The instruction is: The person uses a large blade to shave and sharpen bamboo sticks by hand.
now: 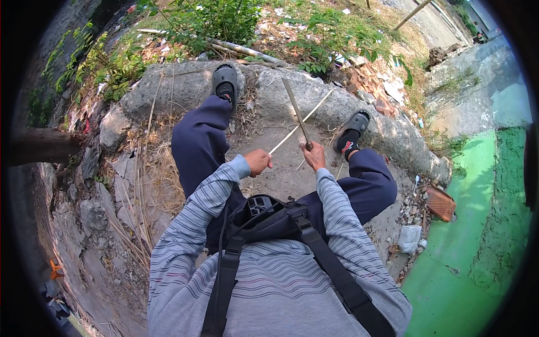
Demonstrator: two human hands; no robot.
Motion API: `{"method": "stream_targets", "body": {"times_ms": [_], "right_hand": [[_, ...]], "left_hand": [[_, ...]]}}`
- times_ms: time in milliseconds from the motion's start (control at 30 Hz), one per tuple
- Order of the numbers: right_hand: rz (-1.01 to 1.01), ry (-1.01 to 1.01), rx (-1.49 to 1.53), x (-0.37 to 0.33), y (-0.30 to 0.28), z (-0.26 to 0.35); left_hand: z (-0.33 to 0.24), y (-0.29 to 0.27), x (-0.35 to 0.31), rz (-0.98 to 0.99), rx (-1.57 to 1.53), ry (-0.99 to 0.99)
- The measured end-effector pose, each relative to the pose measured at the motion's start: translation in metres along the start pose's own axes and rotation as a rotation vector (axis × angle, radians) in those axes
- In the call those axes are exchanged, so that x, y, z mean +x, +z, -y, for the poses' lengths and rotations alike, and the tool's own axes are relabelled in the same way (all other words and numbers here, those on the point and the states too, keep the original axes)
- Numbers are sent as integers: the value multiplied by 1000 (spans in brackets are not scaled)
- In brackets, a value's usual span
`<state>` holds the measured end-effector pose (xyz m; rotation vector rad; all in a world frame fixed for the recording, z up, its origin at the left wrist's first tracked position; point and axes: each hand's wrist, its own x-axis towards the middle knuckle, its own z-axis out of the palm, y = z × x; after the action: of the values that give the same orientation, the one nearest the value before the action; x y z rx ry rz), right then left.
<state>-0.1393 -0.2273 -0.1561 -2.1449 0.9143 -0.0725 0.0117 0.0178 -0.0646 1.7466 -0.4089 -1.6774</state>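
My left hand [258, 162] is closed round the near end of a thin, pale strip [321, 102] that looks like split bamboo. The strip slants away to the upper right. My right hand [314, 155] grips the handle of a long, narrow knife [293, 103], its blade pointing away and slightly left. Blade and strip cross in front of my hands; whether they touch I cannot tell. Both hands are low between my spread knees, above bare ground.
My feet, in grey clogs [226, 76], rest against a rough stone ledge [281, 92]. Leafy plants [216, 22] and a pole [247, 51] lie beyond. Long dry strips [137, 196] are on the left. To the right are a brown plastic basket [441, 203], a clear bag [409, 238] and green-painted paving [449, 269].
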Motion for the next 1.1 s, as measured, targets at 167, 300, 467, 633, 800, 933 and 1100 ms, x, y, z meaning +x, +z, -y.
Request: {"method": "stream_targets", "body": {"times_ms": [167,300,467,633,800,933,1100], "right_hand": [[-6,-166,-19,-18,17,23],[-43,-103,-40,-17,21,18],[-100,33,69,-4,16,-6],[-130,-79,183,-8,29,18],[-2,-95,354,-20,27,45],[84,-103,427,-43,27,78],[121,-184,476,-66,12,110]], "left_hand": [[-8,-9,-15,-54,142,26],[-4,-17,-48,-47,189,62],[-13,-31,-81,-38,225,38],[-21,-55,-103,-133,541,272],[-106,-42,-181,-204,741,-26],[-93,-43,-206,-473,1164,164],[-126,-19,-232,-634,1179,212]]}}
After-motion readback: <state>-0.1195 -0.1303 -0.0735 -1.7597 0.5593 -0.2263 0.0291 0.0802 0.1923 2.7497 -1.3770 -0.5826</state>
